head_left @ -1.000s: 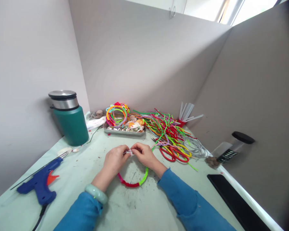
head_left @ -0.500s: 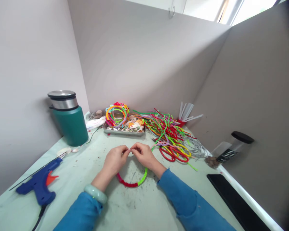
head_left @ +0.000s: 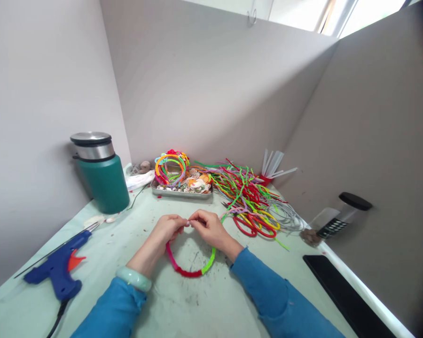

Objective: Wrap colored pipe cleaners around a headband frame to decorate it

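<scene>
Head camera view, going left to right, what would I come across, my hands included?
Blue glue gun → green bottle → left hand → right hand → red-handled scissors → black-lidded jar.

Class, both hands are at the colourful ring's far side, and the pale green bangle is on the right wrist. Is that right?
Not quite: the head view shows the pale green bangle on the left wrist. The left hand and right hand are indeed at the far side of the colourful ring.
</scene>
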Demonstrator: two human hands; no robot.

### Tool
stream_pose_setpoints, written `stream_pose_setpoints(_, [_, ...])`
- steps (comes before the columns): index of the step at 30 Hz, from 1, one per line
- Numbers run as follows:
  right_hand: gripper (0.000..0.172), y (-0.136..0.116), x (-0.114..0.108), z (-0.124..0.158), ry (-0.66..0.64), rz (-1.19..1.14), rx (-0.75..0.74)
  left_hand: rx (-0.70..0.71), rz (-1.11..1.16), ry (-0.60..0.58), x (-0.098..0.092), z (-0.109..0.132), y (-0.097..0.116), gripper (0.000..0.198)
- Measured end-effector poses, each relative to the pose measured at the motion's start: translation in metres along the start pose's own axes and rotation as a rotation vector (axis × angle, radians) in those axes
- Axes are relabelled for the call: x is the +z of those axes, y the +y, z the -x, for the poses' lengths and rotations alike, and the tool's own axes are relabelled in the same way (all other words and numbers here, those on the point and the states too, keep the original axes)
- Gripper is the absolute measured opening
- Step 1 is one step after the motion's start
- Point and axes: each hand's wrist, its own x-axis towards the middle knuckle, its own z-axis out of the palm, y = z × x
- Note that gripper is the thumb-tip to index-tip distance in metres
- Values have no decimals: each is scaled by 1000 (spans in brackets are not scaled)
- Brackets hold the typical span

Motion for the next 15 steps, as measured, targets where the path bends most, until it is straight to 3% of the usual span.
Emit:
stream_pose_setpoints(2, [12, 4, 1, -1, 3, -13, 35, 81, -140, 61, -1, -1, -1, 22])
stream_pose_setpoints(7, [10, 16, 1, -5, 61, -61, 152, 446, -555, 301, 0, -1, -4, 14])
stream_pose_setpoints(15, [10, 16, -2, -9, 103, -164, 236, 755, -835, 337, 5, 5, -8, 22])
